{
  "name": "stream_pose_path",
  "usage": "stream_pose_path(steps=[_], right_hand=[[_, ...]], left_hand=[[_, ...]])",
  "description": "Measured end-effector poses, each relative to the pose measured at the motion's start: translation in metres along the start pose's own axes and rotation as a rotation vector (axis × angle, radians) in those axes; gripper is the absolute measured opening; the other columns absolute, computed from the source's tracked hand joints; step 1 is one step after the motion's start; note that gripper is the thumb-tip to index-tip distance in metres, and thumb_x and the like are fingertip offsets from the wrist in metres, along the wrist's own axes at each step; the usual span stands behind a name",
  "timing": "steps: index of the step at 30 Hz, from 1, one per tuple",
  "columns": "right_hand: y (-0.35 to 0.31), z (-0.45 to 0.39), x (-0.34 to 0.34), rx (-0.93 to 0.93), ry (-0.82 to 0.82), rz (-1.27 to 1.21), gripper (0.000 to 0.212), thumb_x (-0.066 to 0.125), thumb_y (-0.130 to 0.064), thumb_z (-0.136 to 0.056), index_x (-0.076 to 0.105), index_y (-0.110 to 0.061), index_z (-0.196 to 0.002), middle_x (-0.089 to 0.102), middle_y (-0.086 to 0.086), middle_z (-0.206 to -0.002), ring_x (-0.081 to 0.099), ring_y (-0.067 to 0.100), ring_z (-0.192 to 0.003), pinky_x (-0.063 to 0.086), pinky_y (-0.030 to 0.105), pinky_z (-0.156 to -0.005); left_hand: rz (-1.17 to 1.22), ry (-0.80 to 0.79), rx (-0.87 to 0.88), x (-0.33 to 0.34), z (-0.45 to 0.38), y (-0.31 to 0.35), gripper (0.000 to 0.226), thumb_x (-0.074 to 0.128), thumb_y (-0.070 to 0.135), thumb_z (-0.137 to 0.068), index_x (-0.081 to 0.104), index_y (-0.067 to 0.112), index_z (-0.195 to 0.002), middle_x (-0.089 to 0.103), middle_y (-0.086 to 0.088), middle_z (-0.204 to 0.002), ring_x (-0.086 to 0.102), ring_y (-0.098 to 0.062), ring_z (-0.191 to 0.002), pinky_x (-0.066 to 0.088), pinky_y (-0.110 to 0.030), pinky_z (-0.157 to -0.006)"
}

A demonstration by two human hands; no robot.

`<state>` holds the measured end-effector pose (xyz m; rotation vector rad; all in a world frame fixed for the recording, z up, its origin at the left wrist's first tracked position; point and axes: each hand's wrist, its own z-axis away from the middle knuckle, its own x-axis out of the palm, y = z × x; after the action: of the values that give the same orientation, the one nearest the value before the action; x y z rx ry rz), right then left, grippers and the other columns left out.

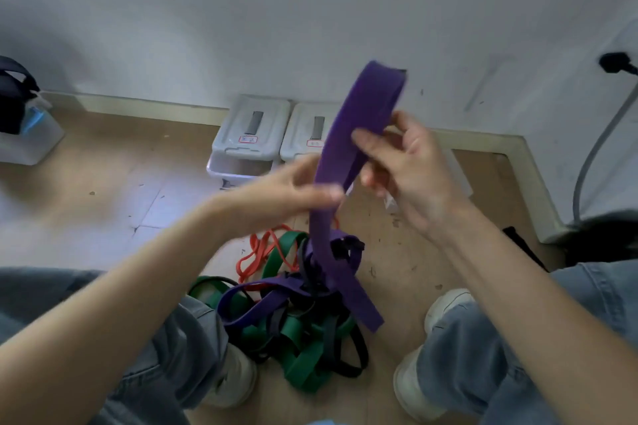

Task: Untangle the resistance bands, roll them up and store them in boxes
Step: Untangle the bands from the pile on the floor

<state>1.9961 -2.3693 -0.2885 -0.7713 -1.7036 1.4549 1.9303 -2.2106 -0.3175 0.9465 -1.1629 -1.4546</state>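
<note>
So the tangled pile of bands [297, 314] sits on the floor [103, 183] between the person's two shoes, and it's the landmark for everything here. Straight beyond the pile, against the wall, stand two grey lidded boxes [252, 128] side by side, touching or nearly so, each with a dark handle and a small red-edged label on the lid. Rising out of the pile is one wide purple band [348, 134], long axis running almost straight up, leaning a bit to the right at the top where it folds over into a loop; its lower end trails back down into the heap and sticks out toward the right shoe. Above the pile, the left hand [293, 190] pinches the purple band low down, thumb on the front. The right hand [407, 169], up and right of the pile, grips the same band higher up with curled fingers. In the pile itself I can make out green, purple and black straps plus one thin orange band [262, 252] on the far-left edge; exact count is impossible, it's too knotted.
</note>
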Motion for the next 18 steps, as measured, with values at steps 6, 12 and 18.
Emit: stream_pose_path(steps=[6, 12, 18], right_hand=[[0.003, -0.011, -0.034, 0.188, 0.265, -0.236, 0.018, 0.056, -0.018, -0.093, 0.051, -0.006, -0.106, 0.061, 0.005, -0.076, 0.054, 0.008, -0.044, 0.039, 0.016, -0.038], [0.029, 0.012, -0.01, 0.336, -0.433, 0.38, 0.047, 0.071, -0.038, -0.076, 0.055, -0.026, -0.119, 0.066, -0.007, -0.11, 0.065, 0.006, -0.079, 0.05, 0.02, -0.059], [0.007, -0.001, 0.005, 0.14, 0.074, -0.06, 0.014, 0.061, -0.006, -0.087, 0.054, -0.011, -0.076, 0.054, 0.002, -0.057, 0.044, 0.009, -0.038, 0.033, 0.017, -0.034]], left_hand=[[-0.241, 0.249, -0.074, 0.017, -0.013, -0.024, 0.021, 0.051, 0.01, -0.093, 0.064, -0.002, -0.103, 0.07, -0.009, -0.09, 0.064, -0.017, -0.08, 0.054, -0.021, -0.071], [0.278, 0.284, 0.152, -0.001, -0.016, 0.047, 0.016, 0.051, 0.016, -0.093, 0.062, 0.005, -0.092, 0.068, -0.006, -0.076, 0.067, -0.018, -0.068, 0.058, -0.031, -0.066], [-0.018, 0.101, 0.045, 0.001, -0.013, 0.009, 0.02, 0.071, 0.039, -0.076, 0.069, 0.027, -0.092, 0.072, 0.009, -0.091, 0.067, -0.009, -0.09, 0.051, -0.031, -0.088]])
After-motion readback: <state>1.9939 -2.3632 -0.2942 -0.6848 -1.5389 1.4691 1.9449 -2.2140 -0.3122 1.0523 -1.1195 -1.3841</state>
